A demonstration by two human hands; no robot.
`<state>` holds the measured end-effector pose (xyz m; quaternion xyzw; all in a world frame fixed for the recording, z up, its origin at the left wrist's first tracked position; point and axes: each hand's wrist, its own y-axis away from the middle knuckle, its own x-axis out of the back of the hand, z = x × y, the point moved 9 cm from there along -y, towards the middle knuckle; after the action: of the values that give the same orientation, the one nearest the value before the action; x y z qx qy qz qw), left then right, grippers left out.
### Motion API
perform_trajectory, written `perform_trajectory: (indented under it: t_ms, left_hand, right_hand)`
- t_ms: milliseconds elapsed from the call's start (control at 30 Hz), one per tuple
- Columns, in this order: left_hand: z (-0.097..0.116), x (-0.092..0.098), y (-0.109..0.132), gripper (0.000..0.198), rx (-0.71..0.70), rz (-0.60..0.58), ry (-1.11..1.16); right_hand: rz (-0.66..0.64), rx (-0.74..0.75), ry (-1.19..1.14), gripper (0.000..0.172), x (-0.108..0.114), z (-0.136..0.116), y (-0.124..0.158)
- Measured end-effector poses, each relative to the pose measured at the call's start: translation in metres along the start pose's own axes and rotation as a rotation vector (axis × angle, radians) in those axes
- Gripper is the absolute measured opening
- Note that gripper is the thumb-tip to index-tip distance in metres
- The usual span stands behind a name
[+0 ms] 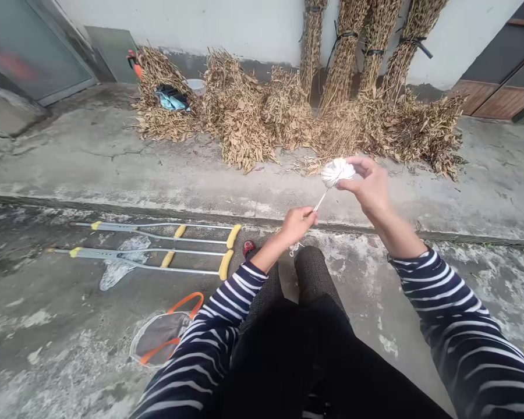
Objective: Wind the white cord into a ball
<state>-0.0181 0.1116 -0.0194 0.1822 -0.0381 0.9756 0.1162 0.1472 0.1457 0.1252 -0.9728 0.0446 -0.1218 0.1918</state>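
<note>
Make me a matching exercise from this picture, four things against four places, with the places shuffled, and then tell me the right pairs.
Things
1. Round, white, ridged object
2. Thin, straight white piece
3. Silver metal crutches with yellow pads
4. Tall, tied bundles of dry brown stalks

Places
A. Lying side by side on the grey ground
B. Upright by the white wall
C. Held in the right hand
D. Lower end held in the left hand

Right pairs: 1-C, 2-D, 3-A, 4-B
</note>
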Motion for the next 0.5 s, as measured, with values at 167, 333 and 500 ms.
perform_trajectory:
  t_ms: [167,333,500]
  left_hand:
    - [0.002,0.008,0.038,0.032,-0.022,-0.195,-0.22]
    - [0.054,0.049,0.028,0.032,-0.137,-0.141,-0.264]
    - [0.061,0.077,-0.017,0.019,-0.075,-0.035,-0.173]
  right_hand:
    - [0.177,0.123,0.36,0.043,0.017,0.044,-0.007]
    - [-0.104,0.174,0.497,0.04,-0.028,0.087,0.023]
    - [-0.375,0.096,0.366,0.048,-0.061,0.096,0.068]
